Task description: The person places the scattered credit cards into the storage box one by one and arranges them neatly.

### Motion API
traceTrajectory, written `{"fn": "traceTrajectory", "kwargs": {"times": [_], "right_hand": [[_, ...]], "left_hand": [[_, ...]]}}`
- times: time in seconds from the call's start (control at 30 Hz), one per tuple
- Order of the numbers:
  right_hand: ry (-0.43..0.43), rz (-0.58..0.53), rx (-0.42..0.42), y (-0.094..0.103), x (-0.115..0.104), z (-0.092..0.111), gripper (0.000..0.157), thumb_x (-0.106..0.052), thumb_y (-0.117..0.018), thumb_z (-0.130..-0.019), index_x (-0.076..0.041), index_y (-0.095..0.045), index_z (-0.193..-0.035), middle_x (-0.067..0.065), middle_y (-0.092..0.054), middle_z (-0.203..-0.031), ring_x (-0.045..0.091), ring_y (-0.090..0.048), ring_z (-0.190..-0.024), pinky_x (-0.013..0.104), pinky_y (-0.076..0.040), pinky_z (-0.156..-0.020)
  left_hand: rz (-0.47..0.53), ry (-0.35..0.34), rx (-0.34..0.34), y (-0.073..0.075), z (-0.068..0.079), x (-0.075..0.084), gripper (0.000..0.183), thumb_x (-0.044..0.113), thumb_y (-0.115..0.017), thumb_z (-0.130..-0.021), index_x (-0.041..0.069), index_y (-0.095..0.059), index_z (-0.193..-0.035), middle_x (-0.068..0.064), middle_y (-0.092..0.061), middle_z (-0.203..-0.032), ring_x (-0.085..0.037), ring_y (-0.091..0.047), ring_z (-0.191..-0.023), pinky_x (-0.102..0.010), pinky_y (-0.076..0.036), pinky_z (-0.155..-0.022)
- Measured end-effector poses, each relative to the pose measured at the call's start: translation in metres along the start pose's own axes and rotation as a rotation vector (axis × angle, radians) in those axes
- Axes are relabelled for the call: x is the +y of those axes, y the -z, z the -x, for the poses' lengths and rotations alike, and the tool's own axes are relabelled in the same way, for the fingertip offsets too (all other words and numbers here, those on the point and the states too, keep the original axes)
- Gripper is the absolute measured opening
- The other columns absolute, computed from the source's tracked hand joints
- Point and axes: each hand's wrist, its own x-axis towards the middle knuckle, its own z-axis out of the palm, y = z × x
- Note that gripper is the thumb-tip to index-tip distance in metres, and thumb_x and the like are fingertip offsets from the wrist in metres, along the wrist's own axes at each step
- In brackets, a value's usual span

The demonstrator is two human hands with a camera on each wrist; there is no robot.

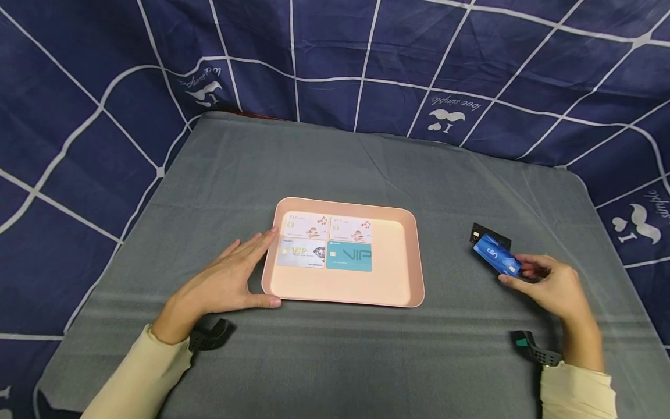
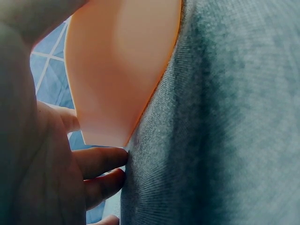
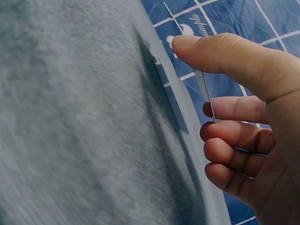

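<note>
1. Blue glossy rectangular card [image 1: 496, 254] is well right of the shallow pink rectangular tray [image 1: 389, 273], partly hiding a black rectangular card [image 1: 495, 234].
2. Right hand [image 1: 557, 285] pinches the blue card's near end between thumb and curled fingers.
3. Left hand [image 1: 225, 279] has straight, spread fingers touching the tray's left rim, gripping nothing.
4. The blue card looks light, thin, fairly stiff, probably slippery; opposite faces near one end seem the best hold.
</note>
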Motion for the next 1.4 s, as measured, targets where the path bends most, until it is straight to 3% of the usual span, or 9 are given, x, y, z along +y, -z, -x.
{"fn": "traceTrajectory", "kwargs": {"times": [0.43,0.87,1.4], "right_hand": [[0.049,0.008,-0.029,-0.012,-0.012,-0.003,0.048,-0.022,-0.091,-0.070,0.001,-0.072,-0.107,0.002,-0.065,-0.085,-0.009,-0.054,-0.071,0.007,-0.042,-0.061],[0.114,0.019,-0.024,-0.016,-0.027,-0.003,0.049,-0.020,-0.093,-0.066,0.000,-0.073,-0.105,0.010,-0.067,-0.087,-0.008,-0.054,-0.072,0.007,-0.041,-0.062],[0.209,0.045,0.009,-0.016,-0.045,0.000,0.052,-0.020,-0.096,-0.060,-0.002,-0.074,-0.103,0.007,-0.066,-0.084,-0.008,-0.052,-0.075,0.014,-0.042,-0.064]], "left_hand": [[0.002,0.007,-0.013,0.001,0.000,-0.001,0.123,0.076,-0.067,-0.074,0.018,-0.003,-0.161,-0.014,-0.022,-0.161,-0.038,-0.024,-0.146,-0.063,-0.014,-0.114],[-0.002,0.009,-0.011,0.000,0.000,-0.001,0.125,0.076,-0.069,-0.072,0.019,-0.002,-0.161,-0.012,-0.020,-0.162,-0.037,-0.023,-0.146,-0.063,-0.015,-0.114],[-0.002,0.006,-0.016,0.001,0.000,-0.001,0.123,0.077,-0.065,-0.074,0.017,-0.003,-0.161,-0.011,-0.020,-0.163,-0.037,-0.022,-0.146,-0.063,-0.014,-0.114]]}}
